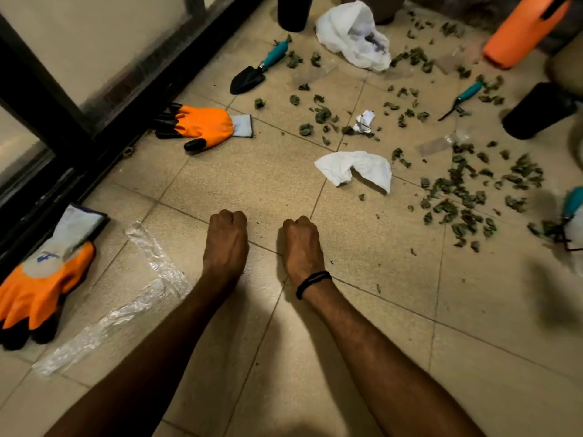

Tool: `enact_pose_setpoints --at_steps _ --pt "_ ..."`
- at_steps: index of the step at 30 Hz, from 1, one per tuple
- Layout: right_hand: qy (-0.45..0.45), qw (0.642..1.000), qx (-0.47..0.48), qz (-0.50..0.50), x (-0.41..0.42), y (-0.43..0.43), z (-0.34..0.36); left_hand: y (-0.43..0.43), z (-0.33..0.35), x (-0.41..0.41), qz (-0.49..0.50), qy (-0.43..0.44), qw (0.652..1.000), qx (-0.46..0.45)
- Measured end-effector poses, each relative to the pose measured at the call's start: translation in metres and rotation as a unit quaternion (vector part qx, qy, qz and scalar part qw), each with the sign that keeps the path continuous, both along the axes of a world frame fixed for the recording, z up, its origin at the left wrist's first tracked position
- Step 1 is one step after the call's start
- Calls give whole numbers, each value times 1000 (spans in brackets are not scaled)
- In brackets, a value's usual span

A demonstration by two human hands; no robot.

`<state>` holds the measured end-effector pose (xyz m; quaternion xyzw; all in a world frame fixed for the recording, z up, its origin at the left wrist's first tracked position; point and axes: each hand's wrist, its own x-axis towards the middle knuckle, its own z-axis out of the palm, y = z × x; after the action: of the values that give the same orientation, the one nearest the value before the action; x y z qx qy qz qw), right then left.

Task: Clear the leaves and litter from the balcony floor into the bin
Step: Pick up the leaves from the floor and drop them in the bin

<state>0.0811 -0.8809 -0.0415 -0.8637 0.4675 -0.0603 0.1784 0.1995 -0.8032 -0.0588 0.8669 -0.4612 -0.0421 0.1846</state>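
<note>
Both my arms stretch forward over the tiled floor. My left hand [226, 238] and my right hand [302, 244] are curled into fists side by side, holding nothing. Dry green leaves [463, 197] lie scattered across the floor to the right and further out. Litter lies among them: a crumpled white tissue [356, 167] just beyond my right hand, a small crumpled paper [363, 122] and a white plastic bag [353, 34] at the top. A strip of clear plastic wrap [132, 298] lies left of my left arm. No bin is recognisable.
Two orange work gloves lie at the left, one near [41, 288], one further [202, 126], beside the dark door frame [79, 121]. A black trowel [252, 74] and teal-handled tools [467, 96] lie among the leaves. An orange sprayer [523, 29] and black pots [536, 111] stand at the back right.
</note>
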Motion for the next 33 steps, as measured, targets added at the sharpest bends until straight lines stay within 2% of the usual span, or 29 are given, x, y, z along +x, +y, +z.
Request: enact_pose_setpoints --at_steps 3,7,10,14,20,24,26,28,30,33 --pt "-31 995 45 -82 -15 -28 3 -3 5 0 35 49 998 -11" --pt "-123 958 67 -248 -52 -88 9 6 7 11 121 174 975 -68" --pt "-132 950 44 -279 -74 -126 9 21 14 15 153 207 961 -101" --pt "-57 979 15 -196 -79 -149 -2 32 12 14 152 182 968 -76" --pt "-20 996 -3 -81 -67 -120 -11 54 -5 -9 57 88 994 -15" --pt "-26 999 2 -21 -58 -74 -17 75 -3 -39 10 77 997 -9" --pt "-34 999 36 -6 -53 -49 -19 84 -3 -49 10 96 995 0" --pt "-78 993 82 -40 -45 -24 -13 89 -4 -52 26 126 992 -19" --pt "-88 994 60 -25 -39 -7 -15 90 -4 -52 32 124 991 -24" --pt "-91 993 79 7 -31 11 -13 85 -5 -52 47 110 993 -8"
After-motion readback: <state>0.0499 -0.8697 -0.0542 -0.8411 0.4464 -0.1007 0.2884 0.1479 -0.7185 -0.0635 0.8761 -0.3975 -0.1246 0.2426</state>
